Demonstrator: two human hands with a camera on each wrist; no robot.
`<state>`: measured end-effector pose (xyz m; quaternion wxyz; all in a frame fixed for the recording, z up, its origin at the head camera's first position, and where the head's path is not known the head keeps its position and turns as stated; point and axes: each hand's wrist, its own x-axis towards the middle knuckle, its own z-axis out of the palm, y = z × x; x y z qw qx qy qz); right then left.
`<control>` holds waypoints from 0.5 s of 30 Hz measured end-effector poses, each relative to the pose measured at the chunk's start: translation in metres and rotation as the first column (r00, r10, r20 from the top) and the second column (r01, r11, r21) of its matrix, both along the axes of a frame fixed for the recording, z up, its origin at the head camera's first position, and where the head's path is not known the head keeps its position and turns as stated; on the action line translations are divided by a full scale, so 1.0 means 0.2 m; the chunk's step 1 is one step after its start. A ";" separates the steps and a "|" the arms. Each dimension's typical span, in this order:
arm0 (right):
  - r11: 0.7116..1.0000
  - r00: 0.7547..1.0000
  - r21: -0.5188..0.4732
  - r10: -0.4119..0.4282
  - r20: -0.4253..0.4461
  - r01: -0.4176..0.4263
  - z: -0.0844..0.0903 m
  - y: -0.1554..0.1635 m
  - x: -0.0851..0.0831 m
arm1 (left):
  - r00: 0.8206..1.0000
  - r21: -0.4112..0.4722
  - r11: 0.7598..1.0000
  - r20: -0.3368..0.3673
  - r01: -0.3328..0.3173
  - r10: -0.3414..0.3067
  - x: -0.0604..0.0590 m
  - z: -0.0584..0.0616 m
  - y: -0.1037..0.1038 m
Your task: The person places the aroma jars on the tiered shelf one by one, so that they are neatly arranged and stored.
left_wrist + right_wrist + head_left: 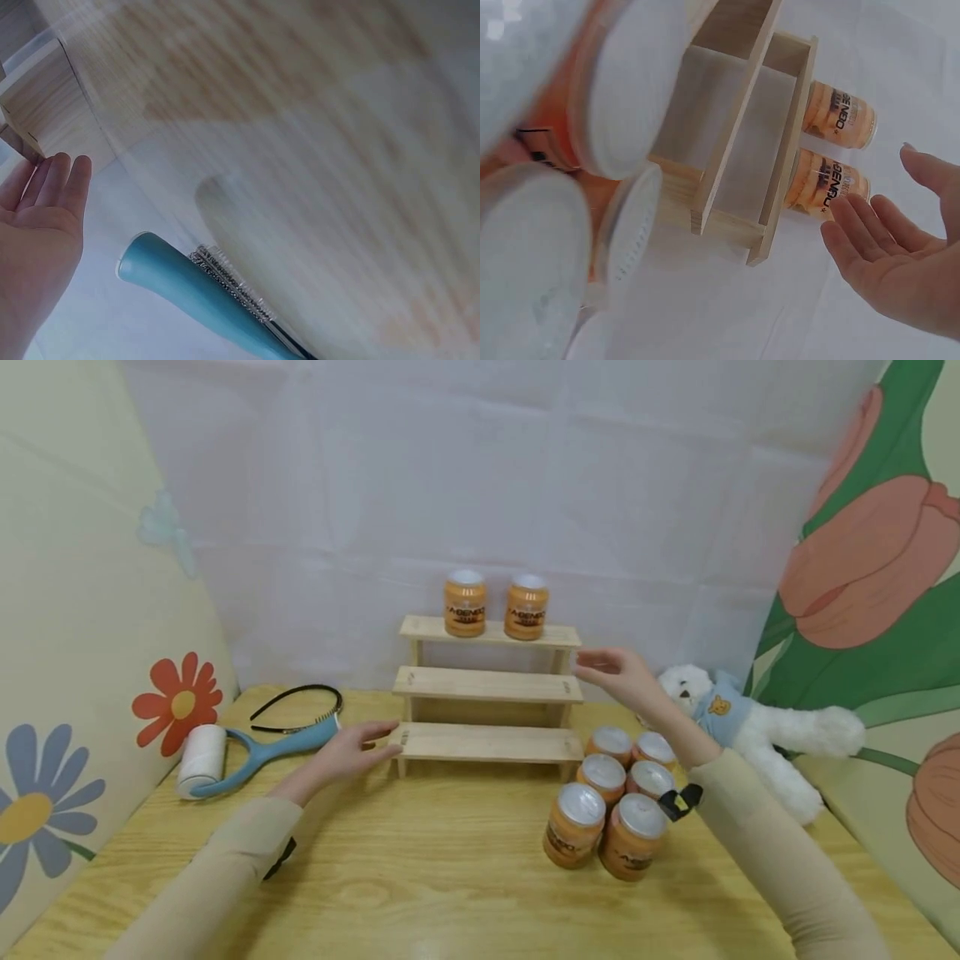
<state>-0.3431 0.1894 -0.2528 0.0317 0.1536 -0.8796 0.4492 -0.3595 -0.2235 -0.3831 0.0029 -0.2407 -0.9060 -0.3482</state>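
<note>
A three-step wooden shelf [487, 743] stands on the table, with two orange cans on its top step: one can [465, 603] left of centre and another can [527, 607] right of it. My left hand [352, 752] is at the left end of the lowest step, fingertips right at its edge and fingers extended. To the right of the shelf my right hand [618, 675] hovers near the ends of the upper steps, holding nothing. In the right wrist view its loosely spread fingers [866, 232] overlap the nearer can. Several more orange cans [573, 827] stand grouped below the right forearm.
A white plush bear [750, 727] in a blue top lies behind the right arm. At the left are a blue-handled lint roller [277, 756] and a black headband [300, 687]. A white cloth [450, 468] hangs behind, with flower-patterned panels [67, 652] at the sides.
</note>
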 end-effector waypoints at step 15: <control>0.996 0.998 0.065 0.062 -0.001 -0.062 -0.16 0.15 0.29 | 1.000 -0.012 1.000 -0.002 0.000 0.000 -0.02 -0.01 0.00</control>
